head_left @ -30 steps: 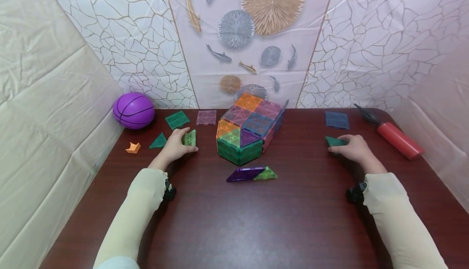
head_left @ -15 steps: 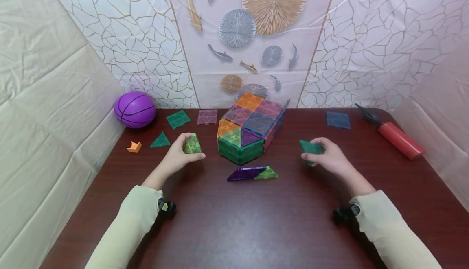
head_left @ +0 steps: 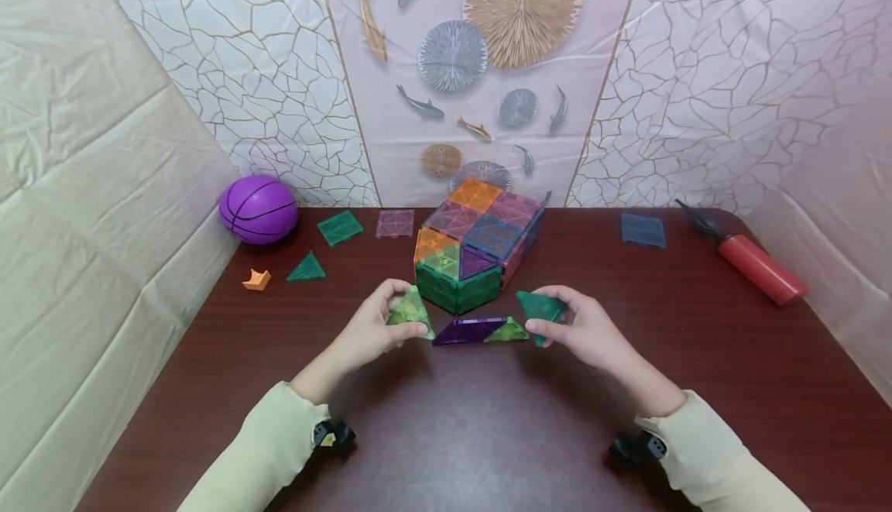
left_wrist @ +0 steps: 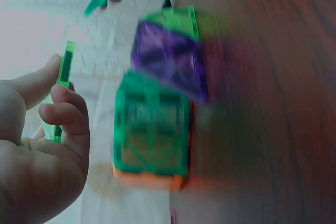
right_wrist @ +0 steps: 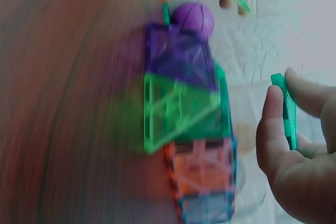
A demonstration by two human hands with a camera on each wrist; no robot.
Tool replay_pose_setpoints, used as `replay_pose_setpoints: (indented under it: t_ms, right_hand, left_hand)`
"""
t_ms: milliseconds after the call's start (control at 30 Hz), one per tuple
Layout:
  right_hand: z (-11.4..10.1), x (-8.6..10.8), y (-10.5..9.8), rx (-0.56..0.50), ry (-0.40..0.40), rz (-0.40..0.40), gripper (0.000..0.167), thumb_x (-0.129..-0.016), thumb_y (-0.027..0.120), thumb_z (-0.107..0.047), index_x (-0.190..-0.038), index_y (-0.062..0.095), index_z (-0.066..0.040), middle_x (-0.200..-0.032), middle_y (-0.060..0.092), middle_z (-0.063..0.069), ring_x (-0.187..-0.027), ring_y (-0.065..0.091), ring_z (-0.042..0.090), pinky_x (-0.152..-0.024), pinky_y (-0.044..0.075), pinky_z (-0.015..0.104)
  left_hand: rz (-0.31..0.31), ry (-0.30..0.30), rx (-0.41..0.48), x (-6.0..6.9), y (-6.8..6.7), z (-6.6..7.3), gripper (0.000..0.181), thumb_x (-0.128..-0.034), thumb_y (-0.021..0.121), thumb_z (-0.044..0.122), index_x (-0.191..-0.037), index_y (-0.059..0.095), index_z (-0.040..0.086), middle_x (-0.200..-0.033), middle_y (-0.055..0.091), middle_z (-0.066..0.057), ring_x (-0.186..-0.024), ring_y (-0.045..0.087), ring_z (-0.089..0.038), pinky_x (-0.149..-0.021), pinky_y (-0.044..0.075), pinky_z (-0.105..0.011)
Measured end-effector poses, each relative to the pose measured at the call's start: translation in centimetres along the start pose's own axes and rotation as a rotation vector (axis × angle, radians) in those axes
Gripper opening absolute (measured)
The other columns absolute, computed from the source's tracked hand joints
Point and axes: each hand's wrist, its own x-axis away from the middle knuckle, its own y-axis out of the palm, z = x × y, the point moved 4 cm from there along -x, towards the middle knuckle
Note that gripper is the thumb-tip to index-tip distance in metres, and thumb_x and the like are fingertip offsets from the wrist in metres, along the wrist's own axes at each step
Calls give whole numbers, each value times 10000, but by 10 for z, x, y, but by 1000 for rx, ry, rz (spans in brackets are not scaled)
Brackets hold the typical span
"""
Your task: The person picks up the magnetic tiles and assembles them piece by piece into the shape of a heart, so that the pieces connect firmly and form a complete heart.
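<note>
My left hand [head_left: 376, 326] pinches a light green translucent magnetic tile [head_left: 411, 310], its thumb on the near face. A darker green magnetic tile [head_left: 542, 308] is pinched in my right hand [head_left: 581, 326]. Between the hands stands a purple magnetic tile [head_left: 470, 331] joined to a light green triangular tile [head_left: 509, 331]. Just behind them sits a many-coloured structure [head_left: 456, 221] of joined tiles with a green front wall. In the left wrist view, the held light green tile [left_wrist: 64, 66] appears edge-on. The right wrist view shows the darker green tile [right_wrist: 286, 111] edge-on too, apart from the standing pair.
On the left lie a green triangle tile [head_left: 307, 266], an orange piece [head_left: 256, 280], a green square tile [head_left: 340, 228] and a pink square tile [head_left: 395, 224], near a purple ball [head_left: 258, 210]. To the right are a blue square tile [head_left: 643, 230] and a red-bodied pump [head_left: 761, 268].
Both hands have lifted their tiles and carried them inward and nearer, to either side of the standing purple and light green pair. The structure has stayed put.
</note>
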Motion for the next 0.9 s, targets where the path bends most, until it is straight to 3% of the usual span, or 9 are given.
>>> replay_pose_setpoints:
  t_ms: [267,567,700,900]
  right_hand:
    - [-21,12,27,-92,-59,2,340,-913,647,-50,-1209,541,81,-973,632,211,-656,663,220,-643,567,419]
    - [-29,19,49,-132,-80,24,287,-883,678,-28,-1137,561,39,-941,622,176,-630,663,222,-636,566,434]
    - [-28,21,56,-133,-102,18,287,-880,678,-17,-1133,556,41,-977,616,190,-631,660,268,-629,563,441]
    - [-27,23,60,-86,-113,21,281,-880,691,-54,-1121,564,13,-981,628,173,-641,654,329,-618,563,426]
  left_hand:
    - [-134,2,28,8,35,15,453,-898,648,15,-1262,378,1,-674,525,-28,-510,456,-172,-427,346,-239]
    - [-222,87,46,10,59,20,384,-916,612,-2,-1229,390,-6,-644,510,-86,-503,435,-172,-516,392,-246]
    - [-245,102,54,10,65,20,374,-910,625,1,-1215,409,8,-650,517,-145,-492,433,-187,-501,384,-234]
    - [-223,95,1,10,69,18,375,-896,669,52,-1205,458,30,-661,547,-49,-498,453,-284,-492,399,-238]
